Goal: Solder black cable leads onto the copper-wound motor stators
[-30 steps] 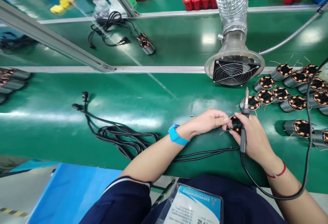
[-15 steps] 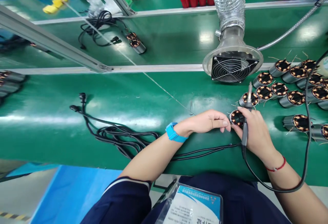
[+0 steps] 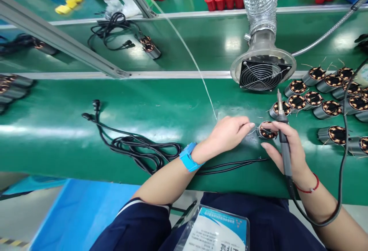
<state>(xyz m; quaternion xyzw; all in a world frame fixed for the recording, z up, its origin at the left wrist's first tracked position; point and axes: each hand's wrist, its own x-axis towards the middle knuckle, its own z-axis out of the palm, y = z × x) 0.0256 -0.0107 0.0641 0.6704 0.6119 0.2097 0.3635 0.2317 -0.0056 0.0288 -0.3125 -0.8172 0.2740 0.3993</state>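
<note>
Motor coil sits on the green bench between my hands, right forefinger over its rim, thumb spread below, that right hand also clamped on the soldering iron. Left hand is curled just left by the loose wires, can't tell if fingertips pinch one. Black cord runs under my left forearm, fan sits beyond, iron stands between my coil and the other coils.

Green bench, black cable, copper-wound cylinders (mostly at right)
</note>
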